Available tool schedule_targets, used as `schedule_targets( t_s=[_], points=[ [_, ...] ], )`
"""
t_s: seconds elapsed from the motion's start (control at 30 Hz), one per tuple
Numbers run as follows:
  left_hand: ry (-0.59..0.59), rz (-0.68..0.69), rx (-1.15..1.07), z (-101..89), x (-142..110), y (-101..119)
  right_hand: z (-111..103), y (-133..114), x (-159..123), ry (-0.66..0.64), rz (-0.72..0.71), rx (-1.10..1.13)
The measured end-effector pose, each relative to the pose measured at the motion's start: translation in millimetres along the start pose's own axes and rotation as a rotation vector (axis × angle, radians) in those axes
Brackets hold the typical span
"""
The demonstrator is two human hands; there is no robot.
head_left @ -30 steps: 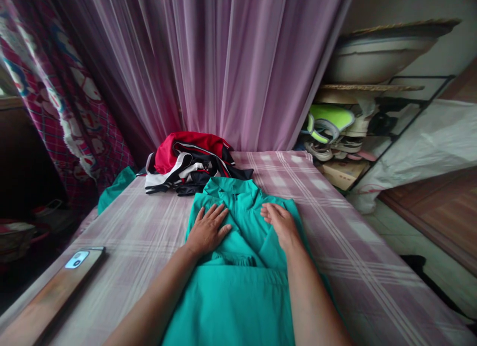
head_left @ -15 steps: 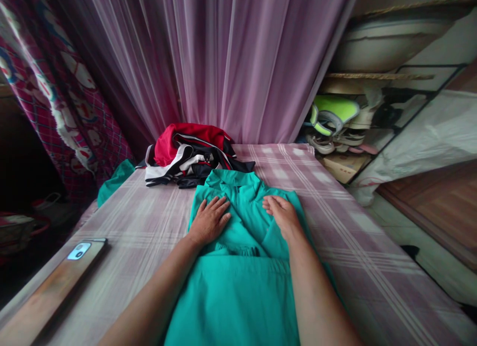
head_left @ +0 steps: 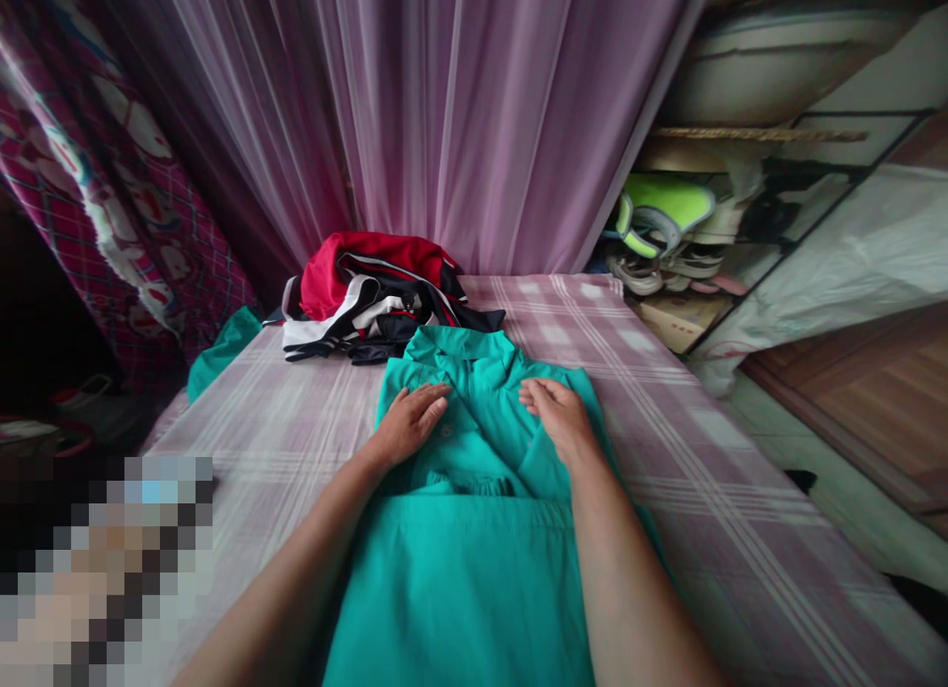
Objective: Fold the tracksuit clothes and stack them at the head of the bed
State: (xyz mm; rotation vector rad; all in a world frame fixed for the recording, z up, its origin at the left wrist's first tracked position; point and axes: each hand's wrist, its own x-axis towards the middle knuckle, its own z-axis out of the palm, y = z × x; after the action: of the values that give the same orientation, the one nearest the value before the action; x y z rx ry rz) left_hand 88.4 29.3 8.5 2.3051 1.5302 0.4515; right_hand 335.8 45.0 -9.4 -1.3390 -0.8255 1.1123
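Note:
A teal jacket with a stand-up collar lies front up, its lower part turned up over the middle and a gathered cuff showing above that edge. On the chest at the left side is my left hand, fingers stretched out, palm side toward the cloth. Opposite it, over the right chest, my right hand has its fingers curled together. Its fingertips are partly hidden, so whether they pinch any cloth cannot be made out.
A heap of red, white and black clothing lies just behind the collar. The plaid-covered surface ends at a purple curtain. Teal cloth hangs at the left edge. A rack with shoes stands right. Pixel blocks cover the lower left.
My left hand has lifted slightly, its fingers now closer together and turned more edge-on. My right hand keeps nearly the same pose. The view has shifted a little, and the phone is now covered by pixel blocks.

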Motion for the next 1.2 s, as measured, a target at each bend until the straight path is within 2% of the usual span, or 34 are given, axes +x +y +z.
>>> schedule_targets(
  t_s=[0.07, 0.13, 0.23, 0.33, 0.43, 0.57, 0.7, 0.77, 0.8, 0.87, 0.93, 1.0, 1.1, 1.2],
  points=[
    [0.013, 0.042, -0.016, -13.7, -9, 17, 0, -1, 0, 0.005, 0.002, -0.005],
    [0.018, 0.135, 0.034, -17.3, -23, 46, 0, -3, -1, 0.009, -0.005, -0.021],
    [-0.030, 0.280, 0.074, 2.6, -45, 91, 1, -5, -2, 0.017, -0.020, -0.036],
    [-0.103, 0.275, 0.108, 33.4, -54, 111, -1, -2, 0, 0.023, -0.022, -0.004],
    [-0.167, 0.242, 0.106, 47.7, -51, 107, -4, 6, 4, 0.016, -0.016, 0.023],
    [-0.167, 0.238, 0.108, 43.8, -48, 103, -6, 9, 9, 0.020, -0.020, 0.036],
    [-0.166, 0.225, 0.116, 40.8, -50, 108, -3, -10, -1, 0.073, -0.169, 0.022],
    [-0.173, 0.217, 0.113, 41.5, -50, 109, -2, -21, -12, 0.028, -0.204, 0.057],
    [-0.175, 0.215, 0.113, 42.0, -50, 110, -2, -24, -17, -0.032, -0.163, 0.079],
    [-0.174, 0.215, 0.119, 43.0, -49, 109, -3, -25, -25, -0.186, 0.018, 0.096],
    [-0.173, 0.219, 0.125, 43.7, -48, 109, -6, -20, -27, -0.247, 0.191, 0.106],
    [-0.175, 0.221, 0.129, 44.0, -48, 108, -8, -13, -21, -0.155, 0.237, 0.157],
    [-0.167, 0.226, 0.139, 44.7, -48, 108, -10, -6, -9, 0.035, 0.163, 0.279],
    [-0.152, 0.237, 0.159, 45.9, -48, 109, -11, -4, -1, 0.065, 0.124, 0.327]
  ],
)
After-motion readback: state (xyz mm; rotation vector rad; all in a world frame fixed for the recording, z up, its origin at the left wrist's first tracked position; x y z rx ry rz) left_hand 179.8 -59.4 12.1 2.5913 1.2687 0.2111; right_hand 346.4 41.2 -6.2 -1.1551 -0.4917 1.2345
